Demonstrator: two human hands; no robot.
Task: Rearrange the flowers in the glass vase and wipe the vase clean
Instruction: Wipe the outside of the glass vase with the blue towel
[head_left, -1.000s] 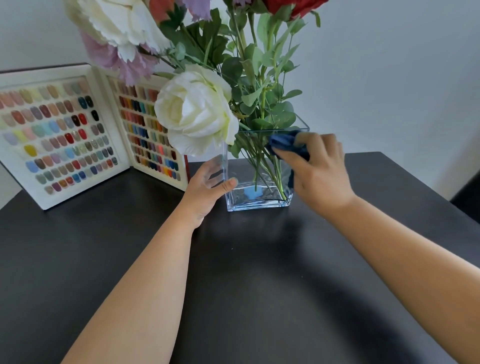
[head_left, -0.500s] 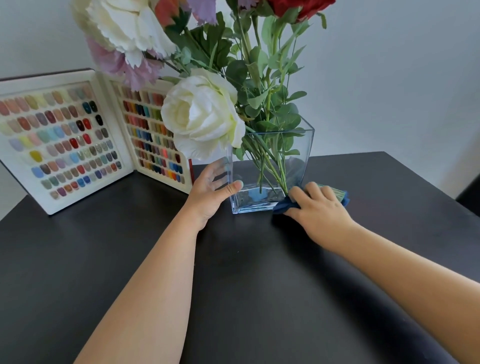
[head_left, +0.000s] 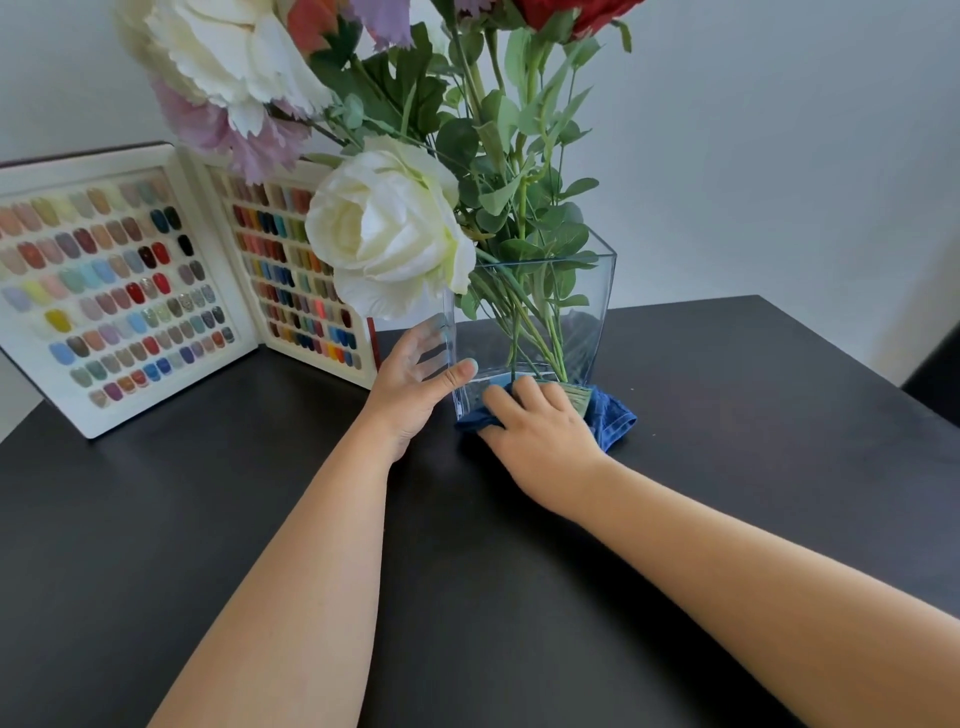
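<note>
Standing upright a little past the middle of the black table (head_left: 208, 519), the square glass vase (head_left: 582, 317) holds a bunch of flowers (head_left: 384, 228): cream, lilac and red blooms up top, green stems crossing down inside the glass. From the vase, the left hand (head_left: 410, 387) sits at about 9 o'clock, fingers loosely spread along the left wall and the thumb laid flat on the front face near the bottom corner. The right hand (head_left: 540, 431) is at roughly 6 o'clock, low against the vase's front foot, fingers close together and pressing a blue cloth (head_left: 613, 418) onto the glass base and tabletop; the cloth bunches out from under the hand toward 4 o'clock. Off at 9 to 10 o'clock, an open display book of coloured nail samples (head_left: 130, 291) stands propped against the pale wall, well clear of both hands.
</note>
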